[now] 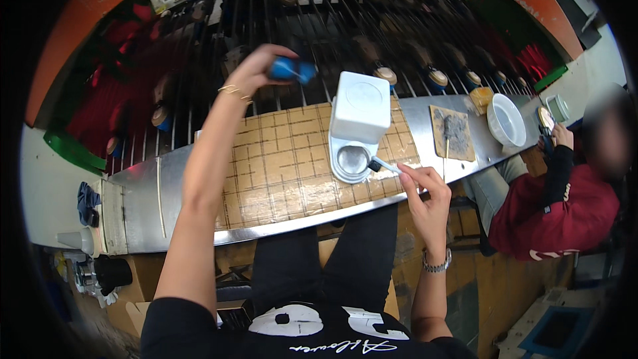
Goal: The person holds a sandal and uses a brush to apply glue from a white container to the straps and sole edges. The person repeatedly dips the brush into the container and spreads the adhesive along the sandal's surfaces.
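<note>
My left hand [258,72] is stretched out over the rack of dark bars, fingers closed round a blue object [292,71]. Motion smears it, and its kind is unclear. In the fingers of my right hand [428,199] is a small brush [387,165] with a pale handle and dark bristles. The bristle end is at the rim of the round cup in the base of a white dispenser [362,110]. This dispenser, with a boxy white top, stands on the brown gridded sheet [279,179] covering the metal bench.
Shoes [437,78] lie among the rack's bars [232,20]. Right of the dispenser are a stained board [453,134] with a thin stick, a yellowish block [481,100] and a white bowl [506,121]. A person in a maroon top [558,206] sits at the right, holding a shoe.
</note>
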Available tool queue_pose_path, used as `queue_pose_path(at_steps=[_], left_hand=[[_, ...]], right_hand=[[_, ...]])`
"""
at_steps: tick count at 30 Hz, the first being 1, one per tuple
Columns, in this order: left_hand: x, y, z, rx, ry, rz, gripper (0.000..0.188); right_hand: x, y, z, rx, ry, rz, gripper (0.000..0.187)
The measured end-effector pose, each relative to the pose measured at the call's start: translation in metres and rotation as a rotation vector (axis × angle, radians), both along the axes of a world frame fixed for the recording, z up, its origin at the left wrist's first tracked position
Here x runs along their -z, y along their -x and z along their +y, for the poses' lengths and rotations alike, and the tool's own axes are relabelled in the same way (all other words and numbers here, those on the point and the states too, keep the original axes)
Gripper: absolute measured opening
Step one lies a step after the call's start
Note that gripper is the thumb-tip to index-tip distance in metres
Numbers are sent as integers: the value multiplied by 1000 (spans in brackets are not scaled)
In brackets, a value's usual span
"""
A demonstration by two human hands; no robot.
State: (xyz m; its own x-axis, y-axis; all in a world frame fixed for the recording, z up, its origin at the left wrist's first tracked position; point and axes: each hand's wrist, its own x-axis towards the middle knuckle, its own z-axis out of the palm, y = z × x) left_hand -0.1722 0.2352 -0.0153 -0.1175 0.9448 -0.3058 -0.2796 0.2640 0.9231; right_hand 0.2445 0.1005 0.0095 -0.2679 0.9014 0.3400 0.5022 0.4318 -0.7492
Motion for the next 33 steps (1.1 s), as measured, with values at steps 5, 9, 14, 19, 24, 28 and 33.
queue_pose_path(at_steps=[5,9,14,19,24,28,33], left_hand=[[-31,-56,-167,100,-423,-602,60],[-17,-62,-242,77,-363,-990,74],[-32,-113,-290,-376,-455,-499,94],[-57,-126,-291,-392,-636,-101,116],[-65,-132,-301,-597,-580,171,124],[-66,-138,-304,-703,-554,288,115],[-50,-148,-310,-616,-305,797,99]], right_hand=[[14,15,17,-31,-278,-188,15],[16,26,22,-103,-374,-317,13],[10,29,21,-88,-411,-313,12],[16,29,21,-136,-406,-378,11],[12,32,21,-82,-456,-373,10],[15,28,18,-96,-307,-349,10],[35,10,21,-40,413,46,28]])
